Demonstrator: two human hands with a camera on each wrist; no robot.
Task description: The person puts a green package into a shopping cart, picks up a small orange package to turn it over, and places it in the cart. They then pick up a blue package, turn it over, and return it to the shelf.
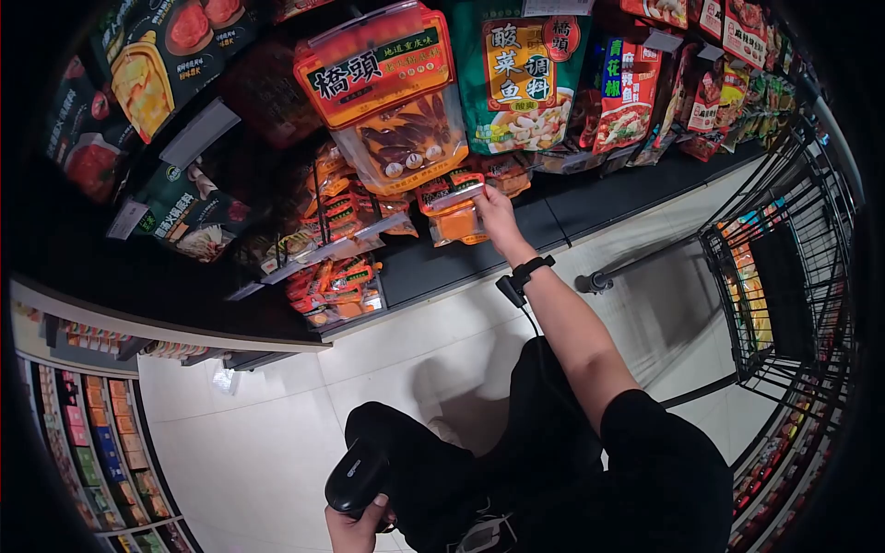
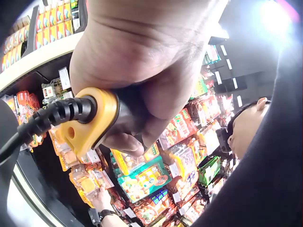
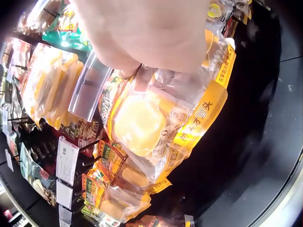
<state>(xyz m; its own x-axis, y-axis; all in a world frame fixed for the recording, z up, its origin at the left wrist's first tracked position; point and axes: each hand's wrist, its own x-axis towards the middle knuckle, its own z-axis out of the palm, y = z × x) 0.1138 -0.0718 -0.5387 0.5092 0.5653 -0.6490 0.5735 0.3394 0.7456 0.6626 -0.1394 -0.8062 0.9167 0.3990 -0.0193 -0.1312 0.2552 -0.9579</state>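
A black wire shopping cart [image 1: 791, 295] stands on the pale tiled floor [image 1: 249, 442] at the right, a green seasoning pouch [image 1: 525, 115] hangs on the far side beside red pouches [image 1: 627, 101], and shelves of small boxes [image 1: 106, 433] line the near left.

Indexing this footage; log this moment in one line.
right hand: grips orange packet at shelf | left hand: holds black device | cart: near shelf

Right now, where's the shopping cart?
In the head view, the shopping cart is at the far right, to the right of the person's right hand and beside the shelf.
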